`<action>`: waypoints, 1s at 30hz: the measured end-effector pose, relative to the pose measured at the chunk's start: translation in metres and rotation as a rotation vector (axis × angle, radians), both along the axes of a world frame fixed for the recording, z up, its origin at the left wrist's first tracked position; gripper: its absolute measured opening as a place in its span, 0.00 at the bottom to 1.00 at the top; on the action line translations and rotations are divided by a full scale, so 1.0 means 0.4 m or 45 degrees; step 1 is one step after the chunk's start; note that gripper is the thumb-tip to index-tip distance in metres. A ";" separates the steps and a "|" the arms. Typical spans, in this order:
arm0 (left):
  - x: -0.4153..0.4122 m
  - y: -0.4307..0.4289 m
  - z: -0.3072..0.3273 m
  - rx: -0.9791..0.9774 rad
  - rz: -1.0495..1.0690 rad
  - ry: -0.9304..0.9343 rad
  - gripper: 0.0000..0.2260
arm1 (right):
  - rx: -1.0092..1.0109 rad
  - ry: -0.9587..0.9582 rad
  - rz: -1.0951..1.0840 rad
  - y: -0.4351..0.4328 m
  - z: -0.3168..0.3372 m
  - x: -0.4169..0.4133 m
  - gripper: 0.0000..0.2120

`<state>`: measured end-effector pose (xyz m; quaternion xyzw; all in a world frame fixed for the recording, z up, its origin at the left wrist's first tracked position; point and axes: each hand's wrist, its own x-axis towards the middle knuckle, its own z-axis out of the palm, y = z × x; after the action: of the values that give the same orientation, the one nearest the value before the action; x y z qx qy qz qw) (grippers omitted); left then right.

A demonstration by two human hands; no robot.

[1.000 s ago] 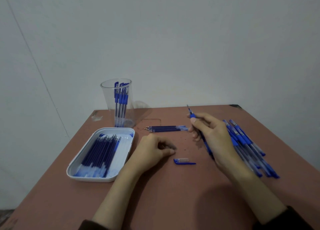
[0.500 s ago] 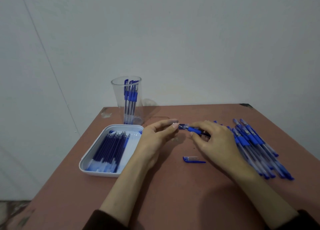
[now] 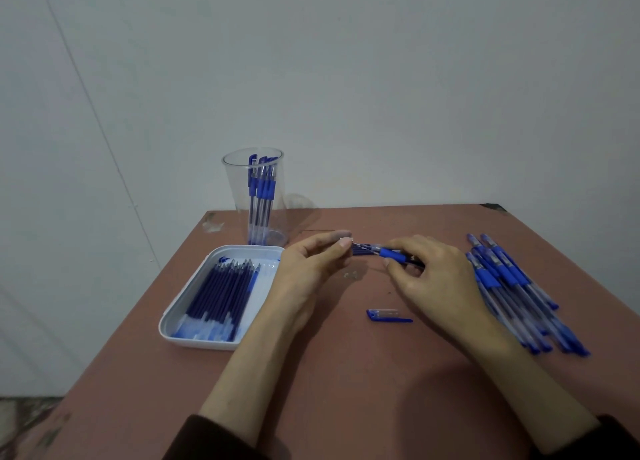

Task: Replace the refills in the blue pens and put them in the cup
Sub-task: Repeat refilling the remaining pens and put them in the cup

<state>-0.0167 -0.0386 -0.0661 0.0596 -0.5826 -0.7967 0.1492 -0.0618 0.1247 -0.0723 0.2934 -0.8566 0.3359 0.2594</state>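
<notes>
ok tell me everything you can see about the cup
The cup is a tall, clear tumbler, plastic by the look of it, wider at the rim than at the base. It stands upright near the table's far left corner, just behind the tray; whether it touches the tray is unclear. Several blue pens stand in it, capped ends up, gathered toward its right side; their exact count is hard to tell.

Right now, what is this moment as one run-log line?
left hand: pinches pen tip | right hand: grips pen | cap: on table | cup: holds pens | tray: holds refills
</notes>
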 end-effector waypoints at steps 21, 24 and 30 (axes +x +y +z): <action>0.000 0.012 -0.012 -0.264 -0.079 0.063 0.09 | 0.025 -0.022 0.092 -0.003 0.006 0.013 0.09; 0.000 0.011 -0.008 -0.263 -0.067 0.098 0.13 | -0.087 -0.132 0.148 -0.007 0.012 0.020 0.09; -0.001 0.013 -0.010 -0.247 -0.058 0.116 0.15 | -0.171 -0.308 0.158 -0.010 0.012 0.020 0.04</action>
<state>-0.0173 -0.0336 -0.0699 -0.0047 -0.6508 -0.7417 0.1624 -0.0538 0.1205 -0.0675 0.2851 -0.8374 0.4408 0.1524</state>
